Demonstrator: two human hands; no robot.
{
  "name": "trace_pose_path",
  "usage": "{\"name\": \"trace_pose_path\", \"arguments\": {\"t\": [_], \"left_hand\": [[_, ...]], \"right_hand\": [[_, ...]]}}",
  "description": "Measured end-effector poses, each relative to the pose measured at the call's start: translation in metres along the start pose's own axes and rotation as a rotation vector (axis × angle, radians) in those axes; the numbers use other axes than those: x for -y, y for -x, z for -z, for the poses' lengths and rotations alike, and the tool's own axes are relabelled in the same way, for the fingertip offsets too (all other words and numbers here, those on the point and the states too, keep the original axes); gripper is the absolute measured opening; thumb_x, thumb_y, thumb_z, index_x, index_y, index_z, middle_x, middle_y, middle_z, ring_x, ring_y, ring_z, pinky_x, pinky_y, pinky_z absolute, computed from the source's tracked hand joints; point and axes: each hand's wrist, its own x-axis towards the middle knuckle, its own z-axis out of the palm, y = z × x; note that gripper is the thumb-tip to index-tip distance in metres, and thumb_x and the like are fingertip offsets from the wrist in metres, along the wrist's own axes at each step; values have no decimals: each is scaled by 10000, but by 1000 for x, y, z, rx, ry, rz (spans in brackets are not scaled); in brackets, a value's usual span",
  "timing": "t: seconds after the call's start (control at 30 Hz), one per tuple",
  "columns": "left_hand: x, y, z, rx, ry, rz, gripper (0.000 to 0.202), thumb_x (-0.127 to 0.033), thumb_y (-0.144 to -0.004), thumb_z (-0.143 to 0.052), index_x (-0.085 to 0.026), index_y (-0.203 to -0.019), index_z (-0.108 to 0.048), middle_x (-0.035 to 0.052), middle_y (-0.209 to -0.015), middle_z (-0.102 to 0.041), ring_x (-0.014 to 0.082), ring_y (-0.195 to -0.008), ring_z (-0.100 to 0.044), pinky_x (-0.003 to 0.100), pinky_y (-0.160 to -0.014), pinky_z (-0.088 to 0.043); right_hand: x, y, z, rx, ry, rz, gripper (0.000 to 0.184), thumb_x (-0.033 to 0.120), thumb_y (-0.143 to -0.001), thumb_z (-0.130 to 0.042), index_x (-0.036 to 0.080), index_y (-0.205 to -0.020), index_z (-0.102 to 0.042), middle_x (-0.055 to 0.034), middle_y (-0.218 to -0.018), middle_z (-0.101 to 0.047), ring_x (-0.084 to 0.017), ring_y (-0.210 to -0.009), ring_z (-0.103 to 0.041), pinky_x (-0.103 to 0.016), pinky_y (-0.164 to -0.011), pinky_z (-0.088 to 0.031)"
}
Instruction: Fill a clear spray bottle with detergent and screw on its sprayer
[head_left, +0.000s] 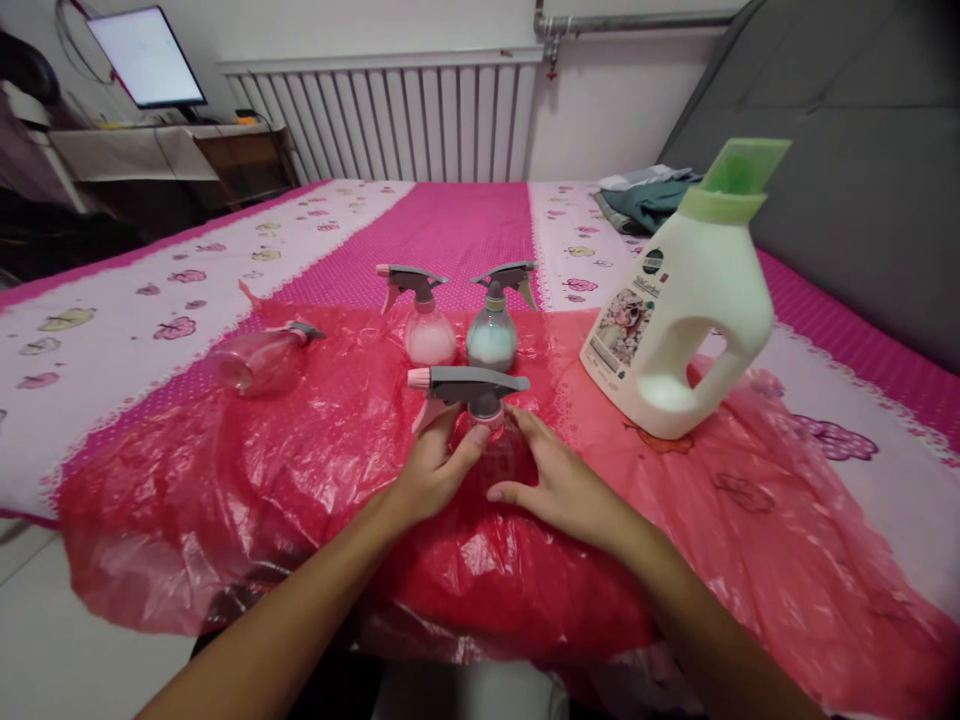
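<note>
In front of me stands a clear spray bottle (499, 460) with a grey and pink trigger head (469, 381). My left hand (442, 468) is closed at its neck, the thumb on the pink collar. From the right side my right hand (562, 485) curves round the bottle's body, its thumb toward me and its fingertips near the collar. Just beyond are two upright spray bottles, one holding pinkish foamy liquid (430, 337) and one bluish liquid (492, 342). To the left a pink-tinted spray bottle (262, 360) lies on its side.
Crinkled red plastic sheeting (300, 470) covers the front of a bed with a pink patterned sheet (472, 225). A large white detergent jug (675, 320) with a green cap stands at the right. Folded clothes (652, 200) lie behind it, beside the grey headboard (847, 130).
</note>
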Motion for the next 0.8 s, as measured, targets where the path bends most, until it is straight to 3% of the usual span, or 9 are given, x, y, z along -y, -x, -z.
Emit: {"name": "trace_pose_path", "arguments": {"t": [0.3,0.43,0.6,0.8], "left_hand": [[5,5,2,-11,51,0,406,-508,-1053,-490,-199,-1227,-689,97,-1263,-743,273,-1161,-684,423,-1063,-510],[7,6,1,-21,83,46,468,-567,-1032,-494,-191,-1220,-702,108,-1268,-740,315,-1246,-658,489,-1140,-479],[-3,3,1,37,20,-22,451,-533,-1053,-492,-246,-1378,-616,100,-1277,-738,296,-1373,-597,499,-1240,-415],[-4,-1,0,57,-43,-80,467,-553,-1069,-439,-276,-1429,-547,117,-1422,-642,297,-1383,-586,513,-1232,-425]], "right_hand": [[2,0,1,4,-1,-26,830,373,-857,-820,237,-1566,-410,-163,-1646,-462,-324,-1558,-420,-566,-1286,-360],[3,0,1,-3,-3,-9,862,363,-857,-823,258,-1593,-387,-148,-1651,-460,-316,-1564,-413,-558,-1286,-360],[4,0,2,9,-11,3,880,333,-855,-827,269,-1605,-371,-140,-1664,-445,-311,-1567,-407,-551,-1293,-347],[5,0,2,14,-16,-29,889,320,-843,-831,248,-1597,-367,-157,-1671,-432,-320,-1569,-400,-565,-1295,-336]]}}
